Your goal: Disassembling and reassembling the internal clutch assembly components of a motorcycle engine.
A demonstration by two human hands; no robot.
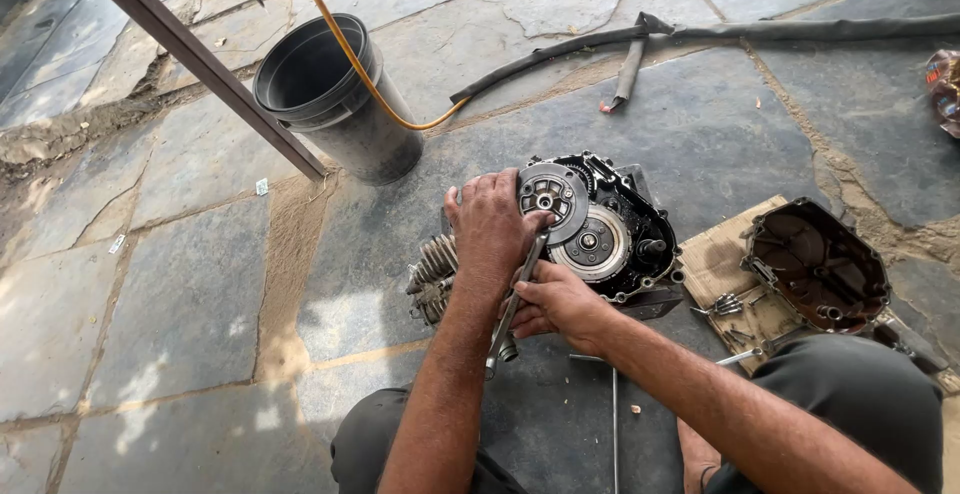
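Fingers of the left hand [492,226] press flat on the round clutch plate [553,197] of the opened engine [600,229], which lies on the stone floor [180,304]. The right hand [558,304] is clenched around a metal wrench [516,299] (its head hidden behind the left hand), while a removed engine cover [818,266] rests on cardboard [712,259] nearby.
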